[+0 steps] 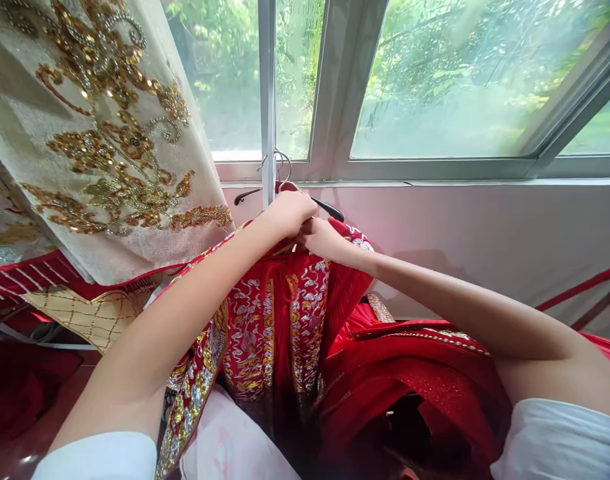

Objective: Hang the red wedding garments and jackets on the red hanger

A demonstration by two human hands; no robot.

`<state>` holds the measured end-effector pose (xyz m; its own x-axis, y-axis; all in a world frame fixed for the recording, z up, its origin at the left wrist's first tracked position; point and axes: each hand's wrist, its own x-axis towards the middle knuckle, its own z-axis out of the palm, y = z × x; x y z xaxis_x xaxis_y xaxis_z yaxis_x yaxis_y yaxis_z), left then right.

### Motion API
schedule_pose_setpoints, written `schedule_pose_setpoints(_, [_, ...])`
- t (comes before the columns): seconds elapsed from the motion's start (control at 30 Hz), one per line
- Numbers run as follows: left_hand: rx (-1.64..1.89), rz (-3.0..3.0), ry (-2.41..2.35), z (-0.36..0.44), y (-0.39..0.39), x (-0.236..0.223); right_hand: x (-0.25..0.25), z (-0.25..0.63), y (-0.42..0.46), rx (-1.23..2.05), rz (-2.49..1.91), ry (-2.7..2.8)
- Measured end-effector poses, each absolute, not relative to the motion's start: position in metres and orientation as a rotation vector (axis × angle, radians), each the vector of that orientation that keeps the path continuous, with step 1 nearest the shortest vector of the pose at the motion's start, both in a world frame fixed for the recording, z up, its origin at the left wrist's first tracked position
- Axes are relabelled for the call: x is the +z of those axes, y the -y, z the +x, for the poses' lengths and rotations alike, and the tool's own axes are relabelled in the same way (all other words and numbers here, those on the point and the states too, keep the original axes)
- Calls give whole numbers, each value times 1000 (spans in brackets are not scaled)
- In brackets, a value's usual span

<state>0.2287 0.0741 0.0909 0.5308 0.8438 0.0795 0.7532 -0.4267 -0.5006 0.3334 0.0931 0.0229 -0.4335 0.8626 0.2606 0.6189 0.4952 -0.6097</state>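
A red robe with gold and silver embroidery hangs on a black hanger hooked near the window frame. My left hand is closed on the robe's collar at the top of the hanger. Just to its right, my right hand also grips the collar, fingers curled into the cloth. Both arms reach forward over the garment. The hanger's metal hook rises above my hands.
A cream cloth with gold sequin embroidery hangs at the upper left. More red fabric lies bunched at the lower right. A window with green trees outside spans the back, above a pale wall.
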Motion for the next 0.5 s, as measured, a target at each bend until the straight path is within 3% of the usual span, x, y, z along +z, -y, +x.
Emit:
schedule_pose_setpoints(0.27, [171, -2278, 1337, 232, -70, 85, 23, 352, -69, -437, -1197, 2827])
schedule_pose_setpoints(0.5, [31, -2304, 1285, 228, -77, 76, 15, 350, -59, -517, -1035, 2809])
